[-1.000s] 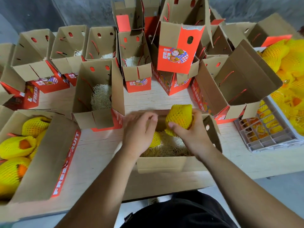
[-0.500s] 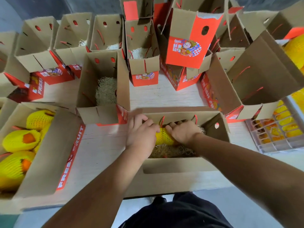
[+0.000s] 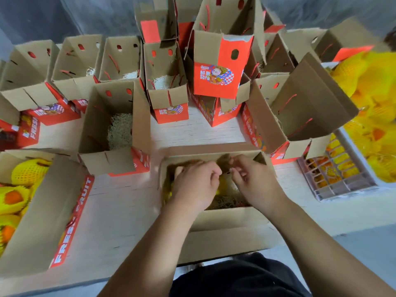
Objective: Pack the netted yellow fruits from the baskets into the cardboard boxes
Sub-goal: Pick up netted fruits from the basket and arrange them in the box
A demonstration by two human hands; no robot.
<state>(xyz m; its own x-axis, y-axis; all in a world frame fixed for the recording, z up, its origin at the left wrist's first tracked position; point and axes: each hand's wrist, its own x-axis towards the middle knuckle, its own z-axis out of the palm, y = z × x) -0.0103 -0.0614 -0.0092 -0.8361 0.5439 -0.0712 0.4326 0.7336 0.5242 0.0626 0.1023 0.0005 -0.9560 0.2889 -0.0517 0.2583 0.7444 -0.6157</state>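
**Both hands inside a fruit box on the bench**

Landmark: the open cardboard box (image 3: 216, 213) nearest the person. Inside it, a netted yellow fruit (image 3: 222, 185) shows between the hands, on straw padding. The left hand (image 3: 194, 185) covers the box's left half, fingers curled; what it grips is hidden. The right hand (image 3: 250, 179) pinches something small and unclear. Right of the box, a basket (image 3: 342, 185) holds more fruit. These probably bruise easily; cup each around its foam net.

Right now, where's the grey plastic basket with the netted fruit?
In the head view the grey basket sits at the table's right edge, right of the box both hands are working in, just in front of a tall open carton.
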